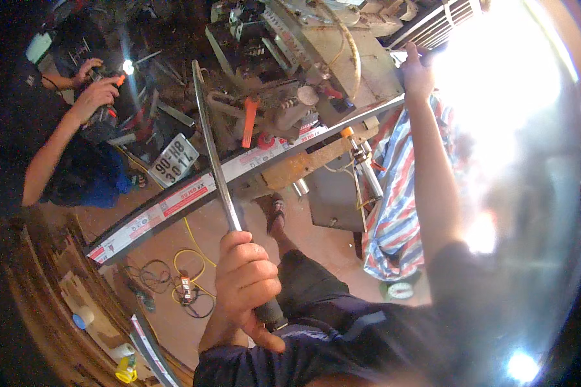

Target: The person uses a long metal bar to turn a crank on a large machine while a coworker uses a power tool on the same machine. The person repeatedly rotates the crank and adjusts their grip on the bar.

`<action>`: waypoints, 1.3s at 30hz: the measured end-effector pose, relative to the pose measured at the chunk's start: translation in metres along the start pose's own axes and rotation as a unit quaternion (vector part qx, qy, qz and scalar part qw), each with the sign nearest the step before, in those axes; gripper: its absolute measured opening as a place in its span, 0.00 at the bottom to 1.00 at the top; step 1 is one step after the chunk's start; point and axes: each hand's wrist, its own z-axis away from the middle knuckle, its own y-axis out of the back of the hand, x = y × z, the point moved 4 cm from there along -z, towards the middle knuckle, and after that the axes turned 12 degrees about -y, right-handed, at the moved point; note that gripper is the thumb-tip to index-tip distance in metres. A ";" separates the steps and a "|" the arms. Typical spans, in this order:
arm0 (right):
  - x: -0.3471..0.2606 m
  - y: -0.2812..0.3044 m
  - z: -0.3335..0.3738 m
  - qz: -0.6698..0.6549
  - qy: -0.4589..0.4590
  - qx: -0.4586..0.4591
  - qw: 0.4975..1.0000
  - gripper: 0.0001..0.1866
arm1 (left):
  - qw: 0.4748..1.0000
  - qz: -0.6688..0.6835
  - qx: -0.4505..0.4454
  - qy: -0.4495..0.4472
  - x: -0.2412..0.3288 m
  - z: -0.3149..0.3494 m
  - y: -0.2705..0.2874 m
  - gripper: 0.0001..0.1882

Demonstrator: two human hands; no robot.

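My left hand is closed around the dark handle of a long shiny metal rod. The rod slants up and away, its far tip near the machine. My right arm stretches far to the upper right, where my right hand is closed at a dark part by the machine table's edge; what it grips is hard to make out against the glare. Between my hands lies a long profile bar with red-and-white printed film, beside a machine with an orange handle.
At the upper left another person's hands hold a power tool near a bright light. A number plate stands below them. Yellow cable and a power strip lie on the floor. A striped sheet hangs at the right; long profiles lie at the left.
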 end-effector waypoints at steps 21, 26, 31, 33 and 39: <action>-0.014 -0.001 0.014 -0.052 -0.116 0.008 0.992 0.15 | 0.990 -0.109 0.015 -0.085 -0.007 -0.022 -0.014 0.23; -0.013 0.000 0.012 -0.040 -0.091 0.014 0.995 0.15 | 0.990 -0.110 0.007 -0.090 -0.010 -0.018 -0.015 0.22; -0.013 0.001 0.010 -0.023 -0.042 0.030 0.998 0.16 | 0.991 -0.118 0.011 -0.063 -0.004 -0.020 -0.015 0.21; -0.013 0.000 0.009 -0.033 -0.037 0.027 0.998 0.16 | 0.990 -0.126 0.005 -0.056 -0.002 -0.021 -0.016 0.22; -0.014 0.002 0.007 -0.025 -0.058 0.017 0.998 0.17 | 0.985 -0.162 -0.005 -0.066 0.006 -0.026 -0.020 0.21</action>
